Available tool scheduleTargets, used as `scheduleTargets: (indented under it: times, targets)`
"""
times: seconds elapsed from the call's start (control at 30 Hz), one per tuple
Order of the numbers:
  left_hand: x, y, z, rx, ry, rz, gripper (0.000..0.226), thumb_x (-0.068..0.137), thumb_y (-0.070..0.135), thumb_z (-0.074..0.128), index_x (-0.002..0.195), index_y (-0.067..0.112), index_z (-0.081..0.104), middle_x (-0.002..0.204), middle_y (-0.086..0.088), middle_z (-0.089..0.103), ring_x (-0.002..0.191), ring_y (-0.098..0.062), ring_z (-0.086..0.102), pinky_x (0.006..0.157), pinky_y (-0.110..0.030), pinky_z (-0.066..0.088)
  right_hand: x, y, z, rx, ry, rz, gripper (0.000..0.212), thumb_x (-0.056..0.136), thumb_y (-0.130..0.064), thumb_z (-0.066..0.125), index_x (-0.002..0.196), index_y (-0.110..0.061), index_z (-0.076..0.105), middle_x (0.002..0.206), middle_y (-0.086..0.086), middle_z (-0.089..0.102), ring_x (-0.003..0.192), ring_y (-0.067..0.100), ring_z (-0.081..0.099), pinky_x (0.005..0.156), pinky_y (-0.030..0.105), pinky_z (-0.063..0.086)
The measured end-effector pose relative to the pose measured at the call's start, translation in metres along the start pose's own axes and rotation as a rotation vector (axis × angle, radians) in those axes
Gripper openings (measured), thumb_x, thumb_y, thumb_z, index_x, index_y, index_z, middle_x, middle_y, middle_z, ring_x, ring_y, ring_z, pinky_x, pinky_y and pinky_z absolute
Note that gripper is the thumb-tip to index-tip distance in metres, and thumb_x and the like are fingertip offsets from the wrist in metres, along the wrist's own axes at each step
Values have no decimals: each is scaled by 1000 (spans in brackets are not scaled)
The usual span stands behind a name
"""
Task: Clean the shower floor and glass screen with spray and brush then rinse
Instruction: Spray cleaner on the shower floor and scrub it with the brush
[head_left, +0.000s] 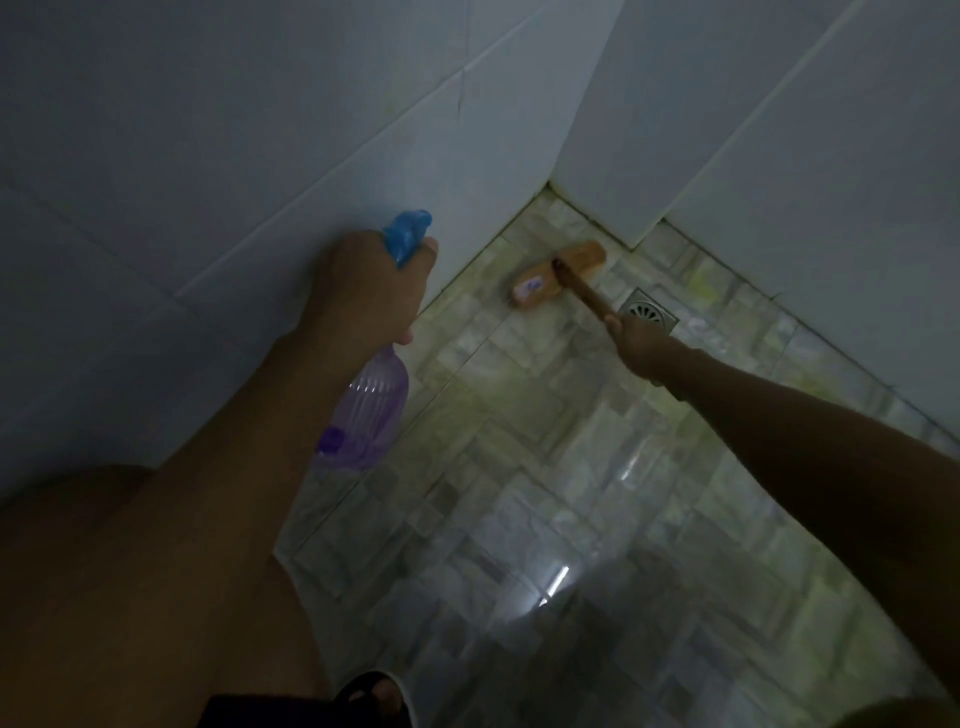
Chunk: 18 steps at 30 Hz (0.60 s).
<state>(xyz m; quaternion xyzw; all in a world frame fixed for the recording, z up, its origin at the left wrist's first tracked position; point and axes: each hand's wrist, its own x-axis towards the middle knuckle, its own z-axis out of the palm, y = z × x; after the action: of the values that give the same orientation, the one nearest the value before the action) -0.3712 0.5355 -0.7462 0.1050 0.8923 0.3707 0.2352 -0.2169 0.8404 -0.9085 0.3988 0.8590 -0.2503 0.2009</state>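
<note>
Head view, looking steeply down into a dim shower corner. Pale tiled walls (260, 130) take up the whole upper half and meet in a corner above the brush, with a stepped edge jutting out on the right side. Below them lies the shower floor (519, 441), patterned in small grey-green blocks and glossy with wet (a bright streak of reflected light (558, 579) sits low in the middle).

A bare leg (156, 571) fills the lower left and hides that part of the floor. Both forearms reach in from the bottom edges, and the right one crosses over the floor tiles along the right wall.

The left hand (363, 291) is raised close to the left wall, its fingers wrapped round the neck of the spray bottle (371, 410). The clear purple body hangs below the fist, and the blue trigger head (408, 236) pokes out above it, pointing towards the corner.

The right hand (636, 340) is closed round the end of the wooden handle of the brush (558, 275). Its tan head is down on the floor, tight in the corner, just beside the foot of the left wall.

A square metal drain (649, 312) sits in the floor just past the right hand, partly covered by the knuckles. At the bottom edge a dark sandal (371, 693) shows with toes in it.
</note>
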Motion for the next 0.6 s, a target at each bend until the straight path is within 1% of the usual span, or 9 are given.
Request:
scheduleTargets:
  times: [0.07,0.1,0.17,0.27,0.3,0.37,0.43,0.5,0.6]
  targets:
    - [-1,-1,1,22,-3,-1,47,99,53,52,74,13,57,54,-3,57,47,-14,68,34,-16,39,14,-18,-2,85,28,142,52,109,-39,25,134,1,48,115,24,59,84,33,60,47,28,40]
    - [-2,-1,1,34,-1,3,48,99,53,52,74,12,57,54,-4,56,47,-14,68,34,-16,39,18,-31,1,128,15,160,49,108,-38,28,136,-1,46,114,22,58,81,31,58,44,27,39]
    - [-2,-3,1,39,1,8,48,99,52,52,72,13,55,54,-5,56,51,-18,70,40,-20,43,18,-54,15,218,-11,145,51,106,-47,30,130,-7,48,105,15,58,71,27,55,42,26,42]
    - [-1,-1,1,39,6,26,50,99,51,53,67,12,54,51,-5,56,50,-20,70,38,-19,43,-6,-65,45,74,-131,-96,45,107,-50,24,118,-14,49,96,11,56,74,27,58,53,29,43]
    - [-1,-1,0,53,7,31,51,99,51,53,66,12,53,50,-5,56,48,-18,69,37,-17,42,-18,-60,50,14,-189,-188,45,107,-49,25,119,-14,50,94,9,57,79,27,60,59,29,42]
    - [-1,-1,-1,52,5,25,52,100,51,52,65,12,53,49,-4,55,46,-14,68,34,-16,40,-29,-41,48,-65,-240,-268,48,106,-51,26,119,-13,52,97,10,60,83,26,61,66,31,40]
    - [0,-1,-1,34,-2,25,52,100,50,52,65,12,53,50,-4,54,47,-14,68,32,-15,39,-23,-23,37,-66,-188,-232,50,107,-50,25,121,-11,53,100,12,62,76,18,57,66,31,39]
    - [1,-1,-2,35,0,25,51,100,50,51,66,12,53,49,-4,53,47,-13,67,31,-15,37,-12,-18,25,-13,-80,-127,51,108,-48,24,122,-7,53,102,13,61,73,20,54,60,29,39]
    - [1,-1,1,34,-8,25,50,100,52,51,69,12,53,49,-3,53,46,-14,68,30,-14,35,5,-26,11,224,56,185,53,106,-52,23,121,-10,51,93,14,56,63,25,53,47,28,43]
